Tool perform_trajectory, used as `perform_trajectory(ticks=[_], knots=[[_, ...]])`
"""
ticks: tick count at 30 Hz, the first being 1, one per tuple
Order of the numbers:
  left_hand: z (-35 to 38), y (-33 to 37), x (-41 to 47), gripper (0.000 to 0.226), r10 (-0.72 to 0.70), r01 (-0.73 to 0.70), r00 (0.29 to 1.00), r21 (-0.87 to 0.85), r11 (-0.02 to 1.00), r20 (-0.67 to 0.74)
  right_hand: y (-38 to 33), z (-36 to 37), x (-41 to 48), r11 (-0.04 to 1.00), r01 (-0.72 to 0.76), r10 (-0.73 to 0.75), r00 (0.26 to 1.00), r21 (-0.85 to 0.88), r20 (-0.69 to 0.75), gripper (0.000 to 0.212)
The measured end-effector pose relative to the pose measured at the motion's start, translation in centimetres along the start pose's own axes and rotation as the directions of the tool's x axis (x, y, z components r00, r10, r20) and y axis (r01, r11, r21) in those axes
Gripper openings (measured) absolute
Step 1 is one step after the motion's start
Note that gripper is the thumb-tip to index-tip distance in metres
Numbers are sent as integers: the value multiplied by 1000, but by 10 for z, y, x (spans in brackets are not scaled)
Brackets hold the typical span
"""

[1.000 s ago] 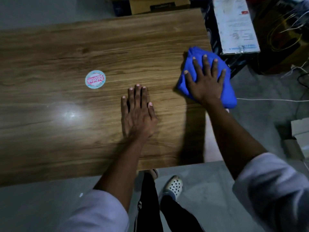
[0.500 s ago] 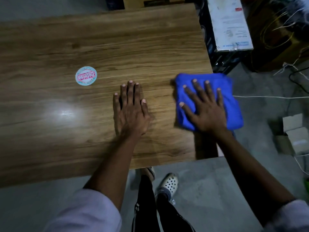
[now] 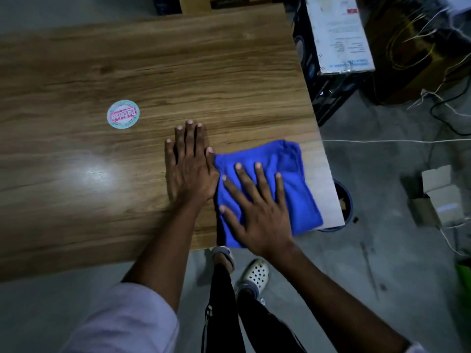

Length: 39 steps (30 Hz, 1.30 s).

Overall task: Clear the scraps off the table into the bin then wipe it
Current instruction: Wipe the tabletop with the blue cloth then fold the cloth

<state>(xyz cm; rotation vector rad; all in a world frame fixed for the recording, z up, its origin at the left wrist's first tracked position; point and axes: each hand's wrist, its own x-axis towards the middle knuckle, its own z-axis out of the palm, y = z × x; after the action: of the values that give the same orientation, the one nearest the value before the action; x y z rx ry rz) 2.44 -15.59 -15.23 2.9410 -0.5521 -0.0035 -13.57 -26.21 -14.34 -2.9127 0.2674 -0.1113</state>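
Currently, your right hand [image 3: 257,212] lies flat on the folded bright-blue cloth [image 3: 293,174], fingers straight and spread, palm pressing the cloth onto the brown wood-grain table top [image 3: 178,59]; nothing is gripped. The cloth extends beyond your fingertips and out to the right of the hand, and its near edge sits at the near edge of the table, under your wrist. Your left hand [image 3: 190,171] rests palm-down on the bare wood just to the left of the right hand, fingers straight and held together, holding nothing; its thumb side touches the left edge of the cloth. Beyond and to the left of the left hand, well apart from it, a round pale-blue sticker with pink print [image 3: 123,114] lies flat on the table. To the right of the right hand, past the table's right edge, the rim of a dark round bin [image 3: 349,200] shows on the floor, partly hidden by the table top. Farther beyond the right hand, a dark cardboard box with a white printed label [image 3: 336,34] stands beside the table. Below your wrists, a white perforated clog [image 3: 254,275] is visible on the grey floor.
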Motion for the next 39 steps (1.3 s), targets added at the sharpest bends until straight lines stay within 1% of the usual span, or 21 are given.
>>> perform_trajectory(ticks=[2,4,6,8,11,13,14,15,17,19,21,23,25,27,29,30,33,36,37,39], knots=[[0,-3,-1,62,24,-24,1000,-10,1000,9,12,-3,-19,999,51,-51,999,-2,-15,62],[-1,-9,-8,62,68,-68,997,-31,997,23,38,-6,-17,999,25,-26,999,-36,-29,62],[-3,-19,-26,60,120,-119,992,-42,992,24,65,-10,0,995,-86,84,996,-57,-34,64],[-5,-32,-48,58,136,-136,991,-49,990,8,86,-12,23,971,-232,231,973,-58,-21,65],[-8,-51,-65,57,139,-139,990,-61,988,4,84,-11,52,887,-461,460,887,-10,-43,63],[-10,-58,-63,57,143,-142,989,-74,987,19,58,-6,57,841,-541,541,839,22,-47,63],[-11,-61,-58,56,141,-139,990,-76,987,25,39,-3,55,844,-536,537,843,29,-40,63],[-12,-62,-53,55,137,-135,990,-70,988,28,19,0,49,866,-499,500,865,24,-37,63],[-12,-66,-41,54,121,-120,992,-34,992,27,-22,7,32,935,-354,354,935,12,-29,63],[-12,-73,-33,54,90,-89,996,-12,996,14,-52,12,13,986,-167,167,986,4,3,62],[-12,-84,-31,54,52,-52,999,-14,999,3,-58,13,3,1000,-26,26,999,-17,34,62],[-11,-93,-32,55,35,-35,999,-24,999,3,-38,9,8,999,27,-25,999,-39,37,63],[-10,-96,-33,55,27,-26,1000,-30,999,9,-6,1,21,999,-37,38,999,-37,24,66],[-11,-95,-33,55,10,-9,1000,-34,999,14,25,-9,38,987,-159,159,985,-9,64,70],[-11,-94,-32,55,-5,5,1000,-31,999,17,42,-15,53,964,-266,264,960,15,90,72],[-11,-94,-31,55,-11,11,1000,-23,1000,24,45,-16,58,955,-296,293,953,22,82,72],[-10,-94,-31,58,-26,26,999,1,1000,46,42,-12,65,937,-349,349,937,11,35,73],[-12,-92,-30,59,-26,26,998,7,1000,57,21,-2,69,906,-423,423,906,-6,-15,73],[-12,-92,-30,59,-26,26,998,7,1000,59,9,1,71,907,-420,420,907,-10,-13,73],[-14,-91,-30,60,-25,24,997,14,1000,68,-21,6,72,934,-356,356,934,-14,13,72]])
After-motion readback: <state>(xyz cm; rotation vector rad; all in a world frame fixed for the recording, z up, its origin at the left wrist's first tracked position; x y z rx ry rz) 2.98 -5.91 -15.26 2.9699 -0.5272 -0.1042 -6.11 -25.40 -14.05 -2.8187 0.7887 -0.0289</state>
